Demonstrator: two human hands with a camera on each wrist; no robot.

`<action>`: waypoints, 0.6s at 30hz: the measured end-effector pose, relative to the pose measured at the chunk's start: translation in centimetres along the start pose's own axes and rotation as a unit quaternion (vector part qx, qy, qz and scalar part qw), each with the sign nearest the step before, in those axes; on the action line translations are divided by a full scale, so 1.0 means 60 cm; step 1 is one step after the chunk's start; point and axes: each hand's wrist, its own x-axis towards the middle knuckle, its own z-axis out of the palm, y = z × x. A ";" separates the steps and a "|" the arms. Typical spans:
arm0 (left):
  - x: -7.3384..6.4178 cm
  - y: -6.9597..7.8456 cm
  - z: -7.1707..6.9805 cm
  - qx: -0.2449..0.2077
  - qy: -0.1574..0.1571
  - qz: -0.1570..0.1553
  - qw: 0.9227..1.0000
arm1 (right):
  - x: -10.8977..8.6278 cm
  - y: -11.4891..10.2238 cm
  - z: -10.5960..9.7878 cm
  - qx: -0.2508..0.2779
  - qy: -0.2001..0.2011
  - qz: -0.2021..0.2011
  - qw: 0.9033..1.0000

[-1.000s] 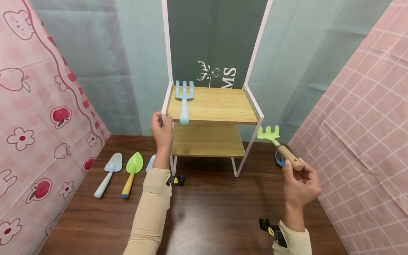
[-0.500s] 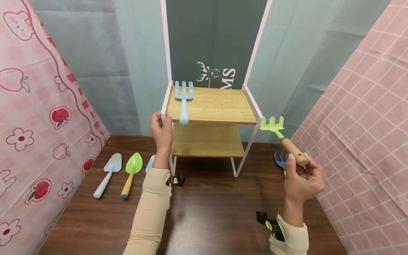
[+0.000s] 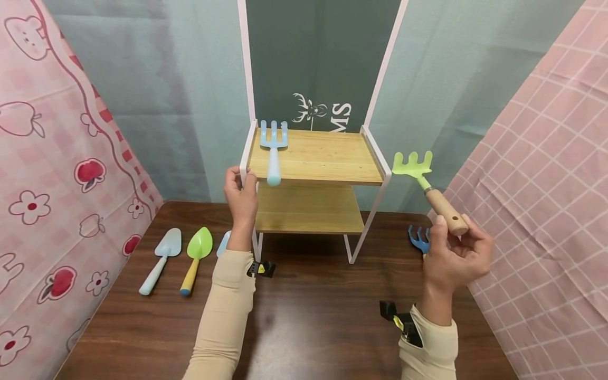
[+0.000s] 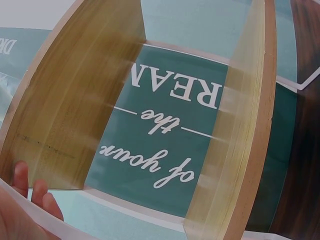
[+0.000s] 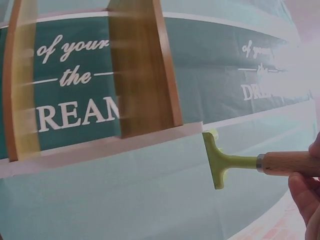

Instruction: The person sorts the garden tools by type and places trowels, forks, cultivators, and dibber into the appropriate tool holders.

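Observation:
My right hand (image 3: 458, 258) pinches the wooden handle end of a green hand rake (image 3: 413, 166), held in the air right of the shelf with its tines up. In the right wrist view the green hand rake (image 5: 217, 160) appears beside the shelf's edge. My left hand (image 3: 241, 198) grips the front left corner of the white-framed, two-tier wooden shelf (image 3: 328, 158); in the left wrist view its fingers (image 4: 40, 192) curl round the frame. A light blue hand fork (image 3: 274, 153) lies at the left of the top board, its handle toward me.
Left of the shelf, a pale blue trowel (image 3: 161, 261) and a green trowel (image 3: 197, 258) lie on the dark wood table (image 3: 309, 327). Another light blue tool (image 3: 223, 243) is partly behind my left arm. A blue hand rake (image 3: 419, 240) lies right, partly hidden by my right hand.
My right hand has lifted the green hand rake upward and slightly to the right, revealing more of the blue hand rake. The left hand stays on the shelf corner.

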 end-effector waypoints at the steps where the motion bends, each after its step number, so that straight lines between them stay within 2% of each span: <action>1: 0.000 0.000 0.000 0.000 0.001 0.000 1.000 | 0.001 -0.003 0.004 0.006 0.000 0.000 1.000; 13: 0.005 0.002 0.001 0.004 -0.005 -0.003 1.000 | -0.006 -0.006 0.052 0.054 -0.032 0.010 0.998; 18: -0.006 0.039 0.003 0.004 -0.007 -0.002 1.000 | -0.011 0.004 0.070 0.064 -0.049 -0.001 0.997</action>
